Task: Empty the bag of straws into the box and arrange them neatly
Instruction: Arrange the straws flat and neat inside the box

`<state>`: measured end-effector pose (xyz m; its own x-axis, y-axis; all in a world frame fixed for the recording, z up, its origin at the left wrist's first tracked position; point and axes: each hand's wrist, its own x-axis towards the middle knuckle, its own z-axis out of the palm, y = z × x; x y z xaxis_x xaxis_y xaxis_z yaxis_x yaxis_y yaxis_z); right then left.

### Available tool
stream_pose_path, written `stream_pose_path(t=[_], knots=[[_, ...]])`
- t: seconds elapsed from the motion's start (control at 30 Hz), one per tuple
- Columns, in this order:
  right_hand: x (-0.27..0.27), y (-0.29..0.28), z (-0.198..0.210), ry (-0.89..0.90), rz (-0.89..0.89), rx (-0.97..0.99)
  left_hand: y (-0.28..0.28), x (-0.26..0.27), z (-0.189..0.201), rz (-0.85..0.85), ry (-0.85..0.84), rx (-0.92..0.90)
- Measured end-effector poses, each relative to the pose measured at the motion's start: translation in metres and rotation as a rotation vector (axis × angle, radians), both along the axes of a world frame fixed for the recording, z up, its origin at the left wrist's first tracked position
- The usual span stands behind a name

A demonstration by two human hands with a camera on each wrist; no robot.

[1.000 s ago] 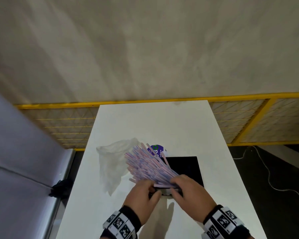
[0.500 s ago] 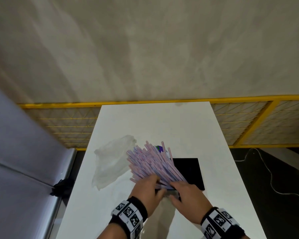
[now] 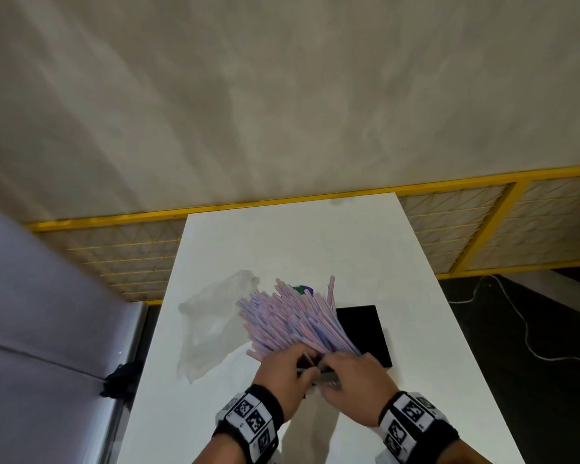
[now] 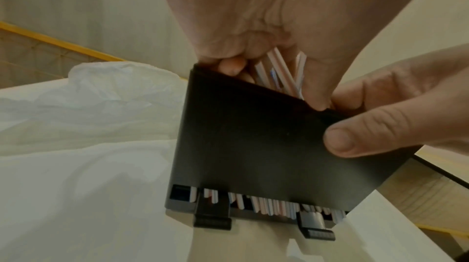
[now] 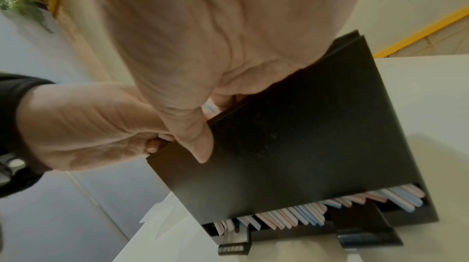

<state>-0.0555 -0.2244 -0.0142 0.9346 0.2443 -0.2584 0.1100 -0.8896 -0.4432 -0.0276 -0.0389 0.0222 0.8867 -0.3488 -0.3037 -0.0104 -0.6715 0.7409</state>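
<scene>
A thick bundle of pink and blue straws (image 3: 288, 319) fans up and away out of a black box (image 4: 253, 146) standing on the white table (image 3: 282, 236). My left hand (image 3: 298, 360) curls into the box's top and grips the straws (image 4: 279, 69) at the rim. The right hand (image 3: 339, 370) pinches the box's front wall (image 5: 304, 136), its thumb on the outside. Straw ends (image 5: 291, 218) show through the slot along the box's bottom. The clear plastic bag (image 3: 211, 323) lies limp on the table, left of the straws.
A flat black panel (image 3: 365, 333) lies on the table right of the straws. A small purple object (image 3: 303, 289) peeks out behind the bundle. Yellow mesh fencing (image 3: 482, 229) runs behind the table, and a cable (image 3: 523, 333) trails on the dark floor at right.
The fan of straws has swung from pointing far-left to more upright and to the right, covering more of the black panel. Both hands stay at the box's top.
</scene>
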Motion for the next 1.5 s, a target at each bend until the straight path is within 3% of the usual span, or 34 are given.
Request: stream_pose_path(t=[0.13,0.33,0.5,0.77,1.03,1.4,1.5], knots=[[-0.001,0.0,0.0,-0.004,-0.02,0.032,-0.003,-0.003,0.0,0.056,0.08,-0.058],[-0.002,-0.001,0.0,-0.006,0.022,-0.002,-0.005,-0.003,0.003,-0.075,0.024,-0.007],[-0.003,-0.002,-0.002,-0.011,-0.006,0.054,-0.007,-0.007,0.008,-0.044,-0.01,-0.098],[-0.003,-0.002,0.003,-0.034,-0.021,0.096,0.014,-0.016,0.014,0.155,-0.031,-0.334],[-0.01,0.002,-0.004,-0.081,-0.065,0.106,0.035,-0.019,0.011,0.34,-0.057,-0.33],[-0.009,0.002,0.004,-0.051,-0.031,0.005,0.052,-0.029,0.014,0.52,-0.345,-0.238],[-0.009,0.003,0.01,-0.007,-0.015,-0.001,0.063,-0.034,0.004,0.588,-0.294,-0.182]])
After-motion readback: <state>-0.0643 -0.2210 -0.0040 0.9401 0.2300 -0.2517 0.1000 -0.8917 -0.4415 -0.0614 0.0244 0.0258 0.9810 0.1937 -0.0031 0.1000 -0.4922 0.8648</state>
